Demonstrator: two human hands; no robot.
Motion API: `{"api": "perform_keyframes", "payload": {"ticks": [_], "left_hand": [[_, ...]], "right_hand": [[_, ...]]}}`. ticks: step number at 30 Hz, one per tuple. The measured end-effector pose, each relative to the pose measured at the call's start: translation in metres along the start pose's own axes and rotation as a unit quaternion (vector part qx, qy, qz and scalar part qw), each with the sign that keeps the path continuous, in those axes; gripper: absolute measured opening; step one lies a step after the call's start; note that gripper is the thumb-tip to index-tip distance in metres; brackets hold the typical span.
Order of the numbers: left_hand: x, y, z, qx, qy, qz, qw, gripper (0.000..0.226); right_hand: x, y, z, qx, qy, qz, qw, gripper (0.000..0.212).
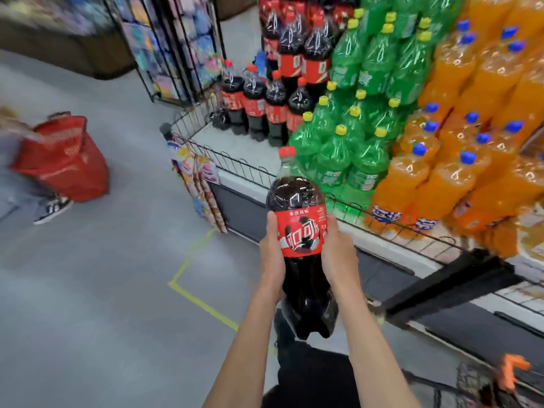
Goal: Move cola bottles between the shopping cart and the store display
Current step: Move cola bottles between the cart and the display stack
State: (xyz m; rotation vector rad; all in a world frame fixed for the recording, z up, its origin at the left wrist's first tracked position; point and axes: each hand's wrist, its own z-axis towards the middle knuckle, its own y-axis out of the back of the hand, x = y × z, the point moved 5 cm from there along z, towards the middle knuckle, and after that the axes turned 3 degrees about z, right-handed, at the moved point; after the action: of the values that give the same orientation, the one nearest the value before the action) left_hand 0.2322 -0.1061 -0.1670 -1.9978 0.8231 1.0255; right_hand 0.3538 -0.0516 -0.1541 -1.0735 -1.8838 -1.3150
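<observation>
Gripping a large cola bottle (300,231) upright by its red label, the left hand (272,248) and right hand (338,248) curl round opposite sides, holding it in the air before the wire-railed store display (244,166), near green bottles (347,136) and orange bottles (459,160).

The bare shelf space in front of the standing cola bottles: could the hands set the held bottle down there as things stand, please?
Probably yes. Both the left hand and right hand grip the cola bottle upright, the bare shelf beyond it lies open, and only the low wire rail must be cleared.
</observation>
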Motion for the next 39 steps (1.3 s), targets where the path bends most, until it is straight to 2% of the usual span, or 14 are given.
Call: {"api": "perform_keyframes", "payload": {"ticks": [3, 5, 9, 13, 16, 18, 23, 27, 32, 36, 39], "left_hand": [[-0.028, 0.02, 0.031, -0.045, -0.026, 0.031, 0.998, 0.093], [-0.048, 0.038, 0.065, -0.051, -0.045, 0.044, 0.997, 0.079], [-0.098, 0.057, 0.13, -0.059, -0.08, 0.071, 0.992, 0.069], [-0.157, 0.074, 0.201, -0.068, -0.096, 0.09, 0.989, 0.079], [-0.207, 0.077, 0.248, -0.071, -0.119, 0.121, 0.983, 0.107], [-0.235, 0.079, 0.275, -0.055, -0.139, 0.129, 0.98, 0.111], [-0.293, 0.078, 0.337, -0.001, -0.174, 0.16, 0.972, 0.097], [-0.33, 0.069, 0.38, 0.037, -0.205, 0.186, 0.96, 0.079], [-0.375, 0.052, 0.44, 0.082, -0.232, 0.17, 0.954, 0.085], [-0.426, 0.039, 0.489, 0.101, -0.243, 0.149, 0.953, 0.103], [-0.472, 0.027, 0.53, 0.134, -0.261, 0.137, 0.946, 0.09]], "right_hand": [[0.046, -0.027, 0.014, 0.002, 0.027, 0.027, 0.999, 0.064], [0.074, -0.05, 0.034, -0.001, 0.044, 0.022, 0.999, 0.06], [0.127, -0.092, 0.09, -0.006, 0.052, 0.068, 0.996, 0.056], [0.185, -0.134, 0.147, 0.023, 0.044, 0.071, 0.996, 0.052], [0.234, -0.155, 0.191, 0.02, 0.038, 0.093, 0.995, 0.053], [0.262, -0.168, 0.215, 0.022, 0.045, 0.1, 0.994, 0.053], [0.316, -0.182, 0.262, -0.005, 0.065, 0.118, 0.991, 0.058], [0.35, -0.184, 0.297, -0.036, 0.103, 0.114, 0.988, 0.052], [0.402, -0.186, 0.341, -0.074, 0.123, 0.103, 0.984, 0.047], [0.46, -0.193, 0.378, -0.095, 0.18, 0.064, 0.977, 0.038], [0.508, -0.2, 0.414, -0.056, 0.195, 0.081, 0.976, 0.047]]}}
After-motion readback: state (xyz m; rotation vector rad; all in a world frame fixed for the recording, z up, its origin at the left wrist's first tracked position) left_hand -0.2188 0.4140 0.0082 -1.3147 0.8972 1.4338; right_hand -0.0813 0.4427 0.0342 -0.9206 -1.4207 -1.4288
